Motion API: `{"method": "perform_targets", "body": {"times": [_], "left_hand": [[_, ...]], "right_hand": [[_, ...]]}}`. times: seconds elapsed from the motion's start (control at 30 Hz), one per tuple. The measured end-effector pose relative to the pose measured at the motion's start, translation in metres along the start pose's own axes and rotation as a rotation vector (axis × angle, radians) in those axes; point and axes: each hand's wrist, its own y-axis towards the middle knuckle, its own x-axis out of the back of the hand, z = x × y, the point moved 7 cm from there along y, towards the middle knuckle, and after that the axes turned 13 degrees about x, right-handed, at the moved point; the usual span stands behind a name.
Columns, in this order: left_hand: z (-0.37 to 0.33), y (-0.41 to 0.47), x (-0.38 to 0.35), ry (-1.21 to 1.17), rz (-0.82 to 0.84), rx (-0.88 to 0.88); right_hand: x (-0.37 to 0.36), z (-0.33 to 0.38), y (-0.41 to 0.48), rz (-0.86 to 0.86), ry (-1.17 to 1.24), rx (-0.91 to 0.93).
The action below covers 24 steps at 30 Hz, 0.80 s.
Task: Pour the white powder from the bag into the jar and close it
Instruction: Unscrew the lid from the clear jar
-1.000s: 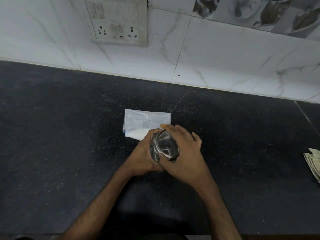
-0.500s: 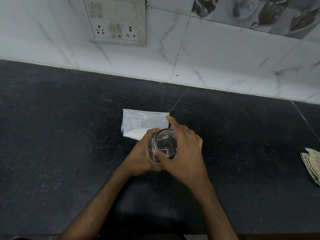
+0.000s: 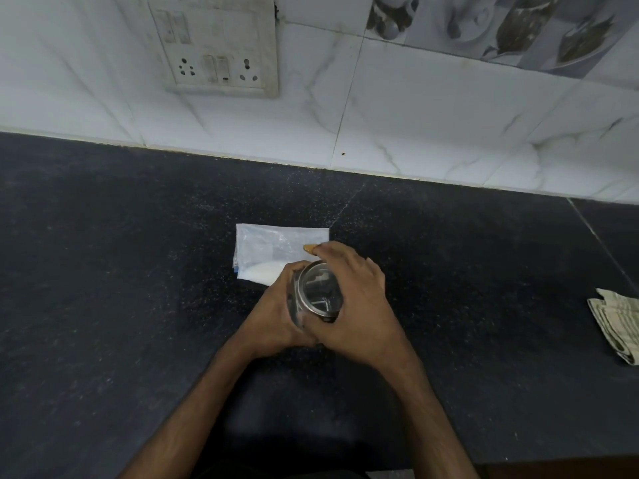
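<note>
A small clear glass jar (image 3: 296,299) with a metal-rimmed lid (image 3: 320,286) stands on the dark counter. My left hand (image 3: 273,318) grips the jar's body from the left. My right hand (image 3: 359,299) curls over the lid from the right, thumb at its near edge and forefinger arched over the far side. Just behind the jar lies a clear plastic bag (image 3: 273,245) flat on the counter, with white powder (image 3: 260,272) gathered in its near corner. The bag's near right part is hidden by my hands.
The black speckled counter (image 3: 138,271) runs to a white tiled wall with a socket panel (image 3: 214,50). A folded wad of paper (image 3: 619,323) lies at the right edge. The counter's front edge is close to my body.
My right hand has turned on the lid, its forefinger reaching farther over the far side. The jar and the bag stay where they were.
</note>
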Motion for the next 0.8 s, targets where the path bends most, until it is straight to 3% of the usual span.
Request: {"method": "perform_targets", "body": {"times": [0.6,0.8], "left_hand": [[-0.001,0.0,0.001,0.008,-0.002,-0.012],[0.0,0.0,0.001,0.032,-0.006,-0.013]], "right_hand": [[0.003,0.004,0.001,-0.104,0.042,0.047],[-0.008,0.0,0.001,0.083,0.049,0.059]]}}
